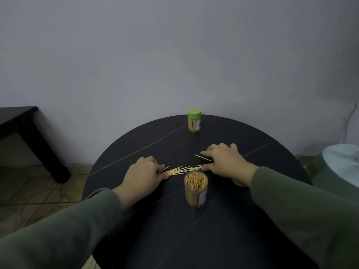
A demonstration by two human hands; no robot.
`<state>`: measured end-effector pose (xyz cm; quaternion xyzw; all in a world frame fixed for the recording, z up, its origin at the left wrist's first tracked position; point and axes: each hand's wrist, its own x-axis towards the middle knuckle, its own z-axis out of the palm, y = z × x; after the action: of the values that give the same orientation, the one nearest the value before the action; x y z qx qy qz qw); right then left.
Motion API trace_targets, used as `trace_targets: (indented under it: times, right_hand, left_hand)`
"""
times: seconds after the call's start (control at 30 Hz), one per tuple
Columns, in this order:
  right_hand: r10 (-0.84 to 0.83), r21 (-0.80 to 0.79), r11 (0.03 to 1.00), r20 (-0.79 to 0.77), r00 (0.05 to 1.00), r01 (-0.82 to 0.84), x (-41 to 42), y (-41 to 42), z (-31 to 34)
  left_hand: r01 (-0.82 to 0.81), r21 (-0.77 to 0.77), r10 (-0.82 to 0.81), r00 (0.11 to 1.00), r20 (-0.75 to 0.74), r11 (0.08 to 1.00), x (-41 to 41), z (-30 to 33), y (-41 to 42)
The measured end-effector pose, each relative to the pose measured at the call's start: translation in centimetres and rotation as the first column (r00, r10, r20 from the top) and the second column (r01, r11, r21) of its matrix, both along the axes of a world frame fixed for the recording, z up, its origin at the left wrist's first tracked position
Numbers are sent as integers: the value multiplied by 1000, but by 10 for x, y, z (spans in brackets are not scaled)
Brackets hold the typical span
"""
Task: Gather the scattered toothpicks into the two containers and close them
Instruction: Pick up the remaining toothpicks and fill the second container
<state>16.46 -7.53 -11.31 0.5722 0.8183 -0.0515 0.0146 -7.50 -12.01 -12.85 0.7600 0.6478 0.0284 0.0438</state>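
Seen from a head-worn camera looking down at a round black table (pixel 147 220) set against a pale grey wall (pixel 174 55).

At far left, part of a dark side table (pixel 23 121) stands on a tiled floor (pixel 38 193).

Moving right, the person's left hand (pixel 144 172), in a dark green sleeve (pixel 64 230), lies palm down on the table. Its fingers are curled and its fingertips touch the left end of a loose row of toothpicks (pixel 184 169); whether it pinches any of them cannot be told.

The toothpicks lie flat in a line between the two hands. Just in front of them, nearer the person, an open clear container (pixel 195 189) stands upright, filled with toothpicks and without a lid. At the far edge of the table, well apart from the hands, a second container (pixel 194 121) stands upright, closed with a green lid (pixel 194 113).

Further right, the right hand (pixel 226 162) also lies palm down, fingers spread and bent over the right end of the row. One stray toothpick (pixel 203 157) lies at its fingertips.

At far right, a pale blue object (pixel 343 164) shows at the frame's edge, too cut off to identify.
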Motion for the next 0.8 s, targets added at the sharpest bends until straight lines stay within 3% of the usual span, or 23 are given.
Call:
trace_targets:
  times: [0.27, 0.5, 0.8]
  right_hand:
    - [14, 57, 998, -134, 991, -6, -6, 2, -2]
    - [79, 194, 977, 48, 996, -87, -10, -2, -1]
    - [151, 235, 952, 204, 967, -198, -5, -5, -3]
  left_hand:
    - [106, 96, -112, 992, 63, 990, 12, -3, 4]
    - [138, 164, -134, 990, -36, 977, 26, 7, 5]
    - [172, 127, -140, 964, -227, 977, 43, 13, 10]
